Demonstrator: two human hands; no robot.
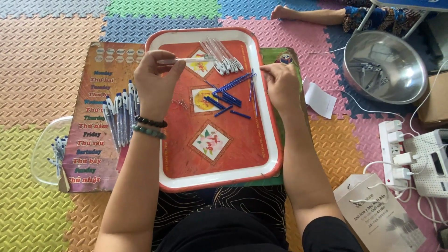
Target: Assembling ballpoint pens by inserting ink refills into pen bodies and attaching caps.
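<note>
An orange tray with a white rim point(219, 179) lies in front of me. My left hand point(156, 79) is raised over the tray's left side and pinches a clear pen barrel point(189, 59) held level. At the tray's right rim, my right hand point(282, 86) rests with its fingertips touching a loose pile of blue ink refills point(228, 95). Several clear pen barrels point(221, 56) lie in a bunch at the top of the tray. A few small springs point(181, 104) lie near the tray's middle.
Several assembled white-and-blue pens point(119, 116) lie on a printed poster point(93, 140) left of the tray. A clear plastic lid point(42, 149) holds more parts at far left. A steel bowl point(385, 65), power strip point(394, 149), paper bag point(378, 217) and another person's leg point(308, 15) are at right.
</note>
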